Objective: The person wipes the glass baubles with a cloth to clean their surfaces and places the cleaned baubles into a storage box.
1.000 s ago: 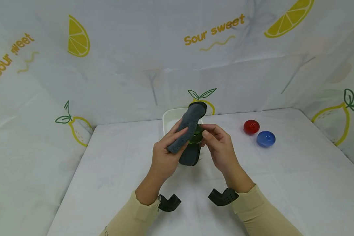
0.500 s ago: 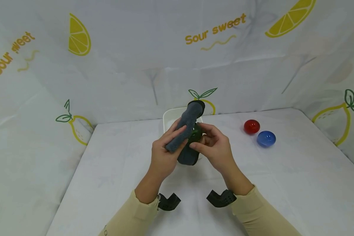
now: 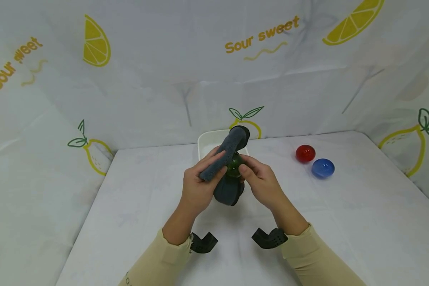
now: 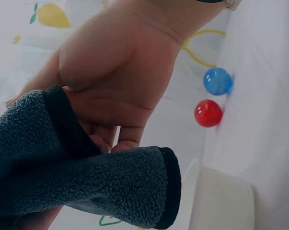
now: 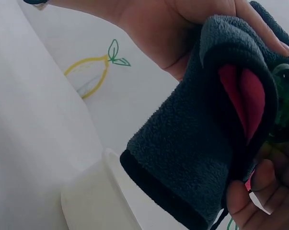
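Note:
In the head view my left hand (image 3: pixel 199 184) grips a dark blue-grey fleece cloth (image 3: pixel 223 153) with black edging. The cloth is folded, with one end up and another part (image 3: pixel 228 190) hanging below. A clear green ball (image 3: pixel 234 165) sits against it between both hands. My right hand (image 3: pixel 262 180) pinches the ball's right side with thumb and fingers. The right wrist view shows the cloth (image 5: pixel 182 129) close up, its pink inside showing in a fold, with the green ball (image 5: pixel 285 105) at the right edge. In the left wrist view the cloth (image 4: pixel 106 182) hides the ball.
A white plastic tub (image 3: pixel 209 139) stands behind the hands, partly covered by them. A red ball (image 3: pixel 305 153) and a blue ball (image 3: pixel 323 168) lie side by side to the right on the white-covered table (image 3: pixel 136 206). A lemon-print sheet (image 3: pixel 157 71) hangs behind.
The right thumb has shifted over the green ball, dipping lower and coming back to its right side. The ball has moved slightly left. The cloth has tipped a little; the left hand keeps its grip.

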### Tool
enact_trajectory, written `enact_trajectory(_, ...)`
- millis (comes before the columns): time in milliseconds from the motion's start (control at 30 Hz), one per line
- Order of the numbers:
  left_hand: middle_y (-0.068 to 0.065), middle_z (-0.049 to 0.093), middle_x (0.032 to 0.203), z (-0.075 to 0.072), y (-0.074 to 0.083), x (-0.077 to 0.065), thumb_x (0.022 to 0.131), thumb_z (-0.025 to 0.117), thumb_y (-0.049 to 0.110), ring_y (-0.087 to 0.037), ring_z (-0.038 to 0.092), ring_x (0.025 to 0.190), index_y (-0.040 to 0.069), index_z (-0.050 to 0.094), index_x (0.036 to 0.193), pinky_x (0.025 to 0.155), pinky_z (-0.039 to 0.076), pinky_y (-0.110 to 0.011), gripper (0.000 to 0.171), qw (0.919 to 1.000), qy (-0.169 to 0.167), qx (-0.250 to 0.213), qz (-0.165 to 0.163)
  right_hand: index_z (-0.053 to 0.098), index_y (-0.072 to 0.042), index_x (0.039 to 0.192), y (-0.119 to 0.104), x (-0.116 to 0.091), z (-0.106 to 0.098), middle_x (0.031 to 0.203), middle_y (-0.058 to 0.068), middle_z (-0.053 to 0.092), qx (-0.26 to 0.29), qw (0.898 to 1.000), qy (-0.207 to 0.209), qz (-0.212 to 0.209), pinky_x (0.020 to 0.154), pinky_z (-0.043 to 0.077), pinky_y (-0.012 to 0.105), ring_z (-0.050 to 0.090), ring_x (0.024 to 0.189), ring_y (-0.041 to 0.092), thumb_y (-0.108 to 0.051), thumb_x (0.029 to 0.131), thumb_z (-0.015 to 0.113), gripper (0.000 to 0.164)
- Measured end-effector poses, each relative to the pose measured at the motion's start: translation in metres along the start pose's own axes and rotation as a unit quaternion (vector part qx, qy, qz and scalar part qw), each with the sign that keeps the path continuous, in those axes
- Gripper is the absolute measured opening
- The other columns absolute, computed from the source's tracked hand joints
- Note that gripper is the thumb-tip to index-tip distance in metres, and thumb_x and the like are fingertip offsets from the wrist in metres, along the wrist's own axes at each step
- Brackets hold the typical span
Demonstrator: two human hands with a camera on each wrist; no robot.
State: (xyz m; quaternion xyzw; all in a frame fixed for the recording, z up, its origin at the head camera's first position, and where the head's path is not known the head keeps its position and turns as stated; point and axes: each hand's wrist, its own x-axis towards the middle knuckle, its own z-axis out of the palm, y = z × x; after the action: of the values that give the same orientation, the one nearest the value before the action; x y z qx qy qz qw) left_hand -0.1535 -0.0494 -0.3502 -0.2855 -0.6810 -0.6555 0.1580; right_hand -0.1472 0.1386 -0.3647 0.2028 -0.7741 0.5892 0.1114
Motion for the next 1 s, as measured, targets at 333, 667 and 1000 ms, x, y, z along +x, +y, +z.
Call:
enact_trajectory(333, -0.009, 0.059, 0.138, -0.003, 0.001, 0.001, 0.09, 0.07, 0.003, -0.019, 0.054, 0.131, 0.001, 0.067, 0.124, 0.108, 0.044, -0.035, 0.034, 0.9998, -0.009, -0.014, -0.008, 0.063, -0.002, 0.127, 0.0, 0.0, -0.001, 0.112, 0.015, 0.068, -0.034, 0.999, -0.021, -0.007, 0.078, 0.057, 0.028, 0.064, 0.09, 0.017, -0.043, 0.103, 0.047, 0.05)
enact_trajectory(667, -0.004, 0.059, 0.139, 0.0, -0.006, 0.001, 0.092, 0.069, 0.011, -0.016, 0.052, 0.133, 0.01, 0.067, 0.127, 0.106, 0.045, -0.033, 0.036, 0.9997, -0.003, 0.004, -0.023, 0.063, -0.009, 0.129, -0.003, -0.003, 0.01, 0.113, 0.005, 0.072, -0.105, 0.992, 0.062, -0.039, 0.085, 0.056, 0.024, 0.069, 0.098, 0.016, -0.021, 0.084, 0.079, 0.049)
enact_trajectory(1000, -0.003, 0.059, 0.138, 0.001, -0.006, 0.001, 0.092, 0.07, 0.014, -0.016, 0.054, 0.131, 0.013, 0.067, 0.129, 0.106, 0.045, -0.033, 0.037, 0.9992, 0.002, 0.034, -0.022, 0.064, -0.004, 0.124, 0.002, 0.0, 0.015, 0.124, 0.011, 0.063, -0.153, 0.967, 0.112, -0.167, 0.088, 0.052, 0.019, 0.063, 0.107, 0.021, -0.009, 0.066, 0.092, 0.065)
